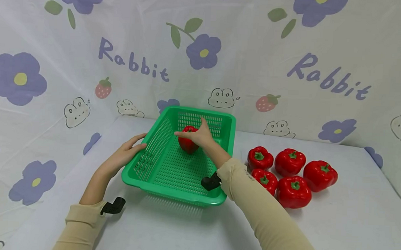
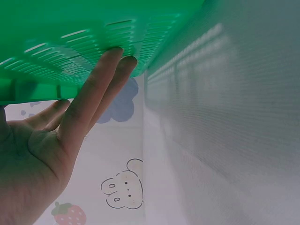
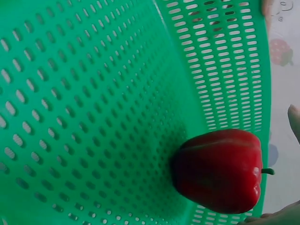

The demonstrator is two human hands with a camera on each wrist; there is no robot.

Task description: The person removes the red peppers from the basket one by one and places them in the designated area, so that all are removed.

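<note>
A red pepper [image 1: 188,143] is seen on the floor of a green basket [image 1: 159,153], toward its far wall, with the right hand [image 1: 200,135] spread over it, fingers loosened rather than clamped; the left hand [image 1: 125,153] is laid flat against the basket's left wall, fingers straight, gripping nothing; five more peppers [image 1: 290,172] are clustered on the table to the right. The basket appears tipped and unsteadily braced; it could slide, and the pepper roll.

White cloth backdrop [image 1: 258,41] with purple flowers, rabbits, strawberries.
</note>
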